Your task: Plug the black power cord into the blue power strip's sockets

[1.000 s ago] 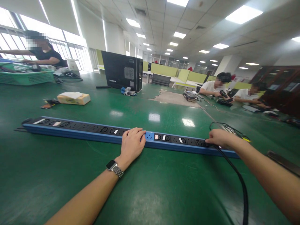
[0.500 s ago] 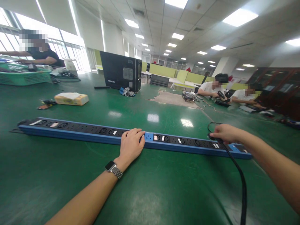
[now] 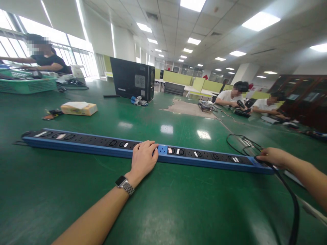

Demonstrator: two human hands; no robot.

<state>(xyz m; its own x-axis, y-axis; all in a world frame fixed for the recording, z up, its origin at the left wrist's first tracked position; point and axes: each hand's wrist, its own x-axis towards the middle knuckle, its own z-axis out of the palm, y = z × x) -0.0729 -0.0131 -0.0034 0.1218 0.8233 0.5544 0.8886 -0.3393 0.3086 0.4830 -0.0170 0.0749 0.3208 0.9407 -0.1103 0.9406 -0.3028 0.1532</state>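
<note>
A long blue and black power strip [image 3: 204,163] lies across the green table. My left hand [image 3: 144,157], with a watch on its wrist, is wrapped over the middle of the strip, just left of a blue socket [image 3: 162,149]. At the strip's right end, my right hand [image 3: 273,157] pinches the end of a black cable [image 3: 291,194], which hangs down toward the lower right. What exactly sits between those fingertips is partly hidden. Behind the strip, near my right hand, are loops of thin black cable [image 3: 231,144].
A tissue pack [image 3: 79,109] and a black computer case [image 3: 131,80] stand behind the strip, with gloves [image 3: 138,101] beside the case. At far left is a green basket [image 3: 28,85] near a seated person. Two more people sit at the right.
My right hand has moved right along the strip to its end, with the black cable. More cable loops show behind the strip. My left hand stays on the strip.
</note>
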